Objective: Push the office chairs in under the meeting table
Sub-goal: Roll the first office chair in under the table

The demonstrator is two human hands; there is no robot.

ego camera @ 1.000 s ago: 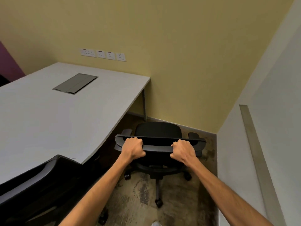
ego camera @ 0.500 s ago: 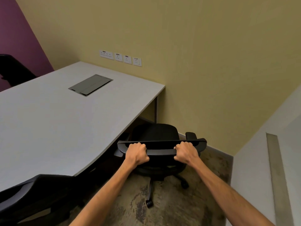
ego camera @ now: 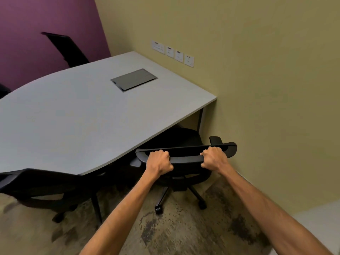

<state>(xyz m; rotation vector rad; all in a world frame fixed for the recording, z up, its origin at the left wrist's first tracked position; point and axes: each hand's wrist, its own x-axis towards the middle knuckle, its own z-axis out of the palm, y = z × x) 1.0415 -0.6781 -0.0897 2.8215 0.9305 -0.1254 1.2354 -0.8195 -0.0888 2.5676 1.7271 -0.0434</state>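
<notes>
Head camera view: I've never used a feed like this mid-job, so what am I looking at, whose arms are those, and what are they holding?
There is no machine here. The single picture comes from a camera on a person's head, looking forward and down. The two bare arms are theirs. The left hand and right hand both grip the top edge of a black office chair, whose seat is partly under the grey meeting table. On the table there is only a closed grey cable hatch. A second chair sits at lower left and a third chair beyond the table.

A small office meeting room. A long grey bench (ego camera: 77, 115) with a flush cable hatch (ego camera: 134, 79) fills it. Black swivel chairs (ego camera: 184, 155) and wall sockets (ego camera: 173, 53) surround it.
</notes>
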